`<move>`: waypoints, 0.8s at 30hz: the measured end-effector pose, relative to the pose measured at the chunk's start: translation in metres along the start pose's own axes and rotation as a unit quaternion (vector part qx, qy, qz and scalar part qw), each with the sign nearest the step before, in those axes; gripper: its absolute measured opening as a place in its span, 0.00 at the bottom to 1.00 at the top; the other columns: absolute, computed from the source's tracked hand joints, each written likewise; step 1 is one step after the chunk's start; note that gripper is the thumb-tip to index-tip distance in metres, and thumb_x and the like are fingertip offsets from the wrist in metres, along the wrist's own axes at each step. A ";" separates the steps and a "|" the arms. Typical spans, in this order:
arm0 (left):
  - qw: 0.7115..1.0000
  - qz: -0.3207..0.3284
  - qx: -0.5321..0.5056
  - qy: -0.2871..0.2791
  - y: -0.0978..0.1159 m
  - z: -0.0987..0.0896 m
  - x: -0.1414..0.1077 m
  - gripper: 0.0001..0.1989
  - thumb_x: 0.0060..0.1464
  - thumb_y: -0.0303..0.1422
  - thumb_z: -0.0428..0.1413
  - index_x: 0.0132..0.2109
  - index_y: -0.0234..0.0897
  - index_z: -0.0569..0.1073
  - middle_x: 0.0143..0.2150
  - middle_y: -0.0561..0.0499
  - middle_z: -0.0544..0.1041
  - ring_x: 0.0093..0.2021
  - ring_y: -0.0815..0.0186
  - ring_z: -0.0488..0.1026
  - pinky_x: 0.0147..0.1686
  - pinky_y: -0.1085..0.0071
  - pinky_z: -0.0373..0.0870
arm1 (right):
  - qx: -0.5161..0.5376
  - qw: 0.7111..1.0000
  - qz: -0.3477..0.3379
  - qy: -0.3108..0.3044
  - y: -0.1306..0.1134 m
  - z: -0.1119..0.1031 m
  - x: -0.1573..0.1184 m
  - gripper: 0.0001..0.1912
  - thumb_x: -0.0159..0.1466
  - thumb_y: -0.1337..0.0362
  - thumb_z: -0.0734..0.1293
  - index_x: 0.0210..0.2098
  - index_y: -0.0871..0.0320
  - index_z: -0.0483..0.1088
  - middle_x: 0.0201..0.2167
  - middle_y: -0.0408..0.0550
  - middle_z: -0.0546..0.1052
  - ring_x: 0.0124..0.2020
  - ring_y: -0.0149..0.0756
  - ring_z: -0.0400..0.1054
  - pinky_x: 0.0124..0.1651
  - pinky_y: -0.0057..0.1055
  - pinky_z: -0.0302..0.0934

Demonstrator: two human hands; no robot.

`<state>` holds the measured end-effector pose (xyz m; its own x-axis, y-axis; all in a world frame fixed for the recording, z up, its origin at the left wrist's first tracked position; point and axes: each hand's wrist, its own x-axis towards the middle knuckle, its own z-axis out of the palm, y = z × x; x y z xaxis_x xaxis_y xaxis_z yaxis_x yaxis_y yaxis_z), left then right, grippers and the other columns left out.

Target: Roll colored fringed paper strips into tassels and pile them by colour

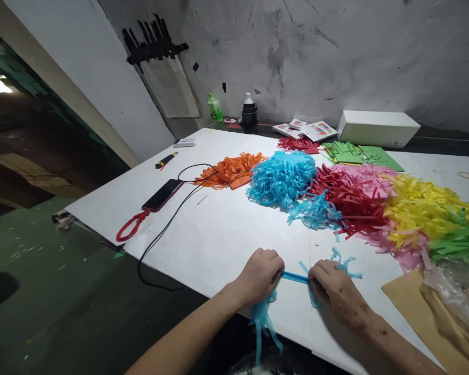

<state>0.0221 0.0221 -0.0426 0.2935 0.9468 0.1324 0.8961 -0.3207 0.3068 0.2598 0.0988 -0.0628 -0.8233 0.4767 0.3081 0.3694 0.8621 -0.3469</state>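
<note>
A blue paper tassel is stretched between my hands just above the front of the table. Its middle is a tight, narrow strand, and fringed strips hang loose at both ends. My left hand is closed around the left part, with strips dangling below it past the table edge. On the other side my right hand grips the strand, and loose strips stick out above and below its fingers. Beyond my hands lies a heap of blue fringed paper, with a smaller blue bunch in front of it.
Orange, red, pink and yellow fringed paper spreads across the table. A phone, a cable and a cutter knife lie left. Brown paper is at right; a white box stands behind.
</note>
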 end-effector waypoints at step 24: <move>0.998 0.022 0.049 -0.013 0.005 -0.001 0.000 0.07 0.59 0.29 0.54 0.31 0.38 0.67 0.32 0.50 0.72 0.33 0.63 0.67 0.32 0.66 0.58 | -0.016 0.999 0.035 0.001 -0.008 0.002 -0.004 0.12 0.69 0.73 0.57 0.31 0.59 0.66 0.30 0.48 0.69 0.31 0.38 0.61 0.33 0.33 0.52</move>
<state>0.0258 0.0206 -0.0403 0.3410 0.9326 0.1180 0.9102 -0.3589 0.2066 0.2587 0.0894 -0.0629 -0.7948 0.5355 0.2856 0.4391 0.8322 -0.3385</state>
